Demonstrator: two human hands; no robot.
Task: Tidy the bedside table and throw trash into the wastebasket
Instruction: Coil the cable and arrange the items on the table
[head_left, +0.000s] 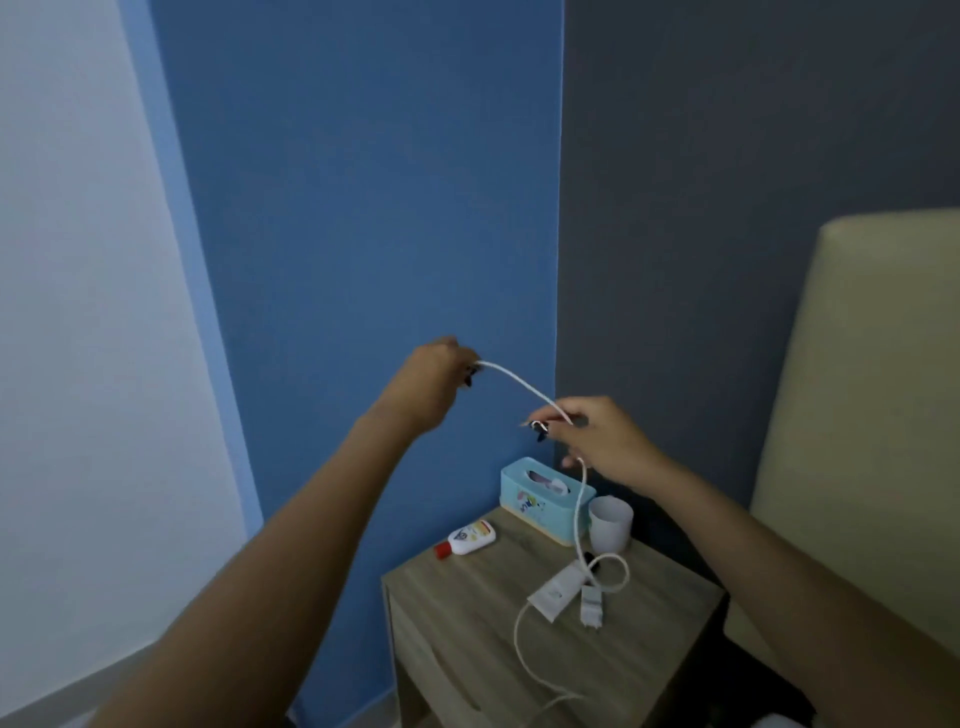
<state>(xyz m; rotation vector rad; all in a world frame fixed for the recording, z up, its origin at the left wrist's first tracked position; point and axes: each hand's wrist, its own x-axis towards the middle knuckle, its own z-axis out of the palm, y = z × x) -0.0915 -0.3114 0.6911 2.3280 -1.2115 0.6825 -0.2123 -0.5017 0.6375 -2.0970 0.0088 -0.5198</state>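
A white charging cable (519, 385) stretches in the air between both hands. My left hand (434, 382) pinches its end, raised in front of the blue wall. My right hand (597, 441) holds the cable lower and to the right, above the wooden bedside table (467, 613). From there the cable hangs down past a blue tissue box (540, 499), loops on the tabletop by a white plug (592, 605) and trails off the front edge. A white tube (556, 590) lies next to the plug. No wastebasket is in view.
A small white bottle with a red cap (467, 539) lies at the table's back left. A white cup (610, 522) stands right of the tissue box. A beige headboard (857, 415) rises at the right; walls close off the left and back.
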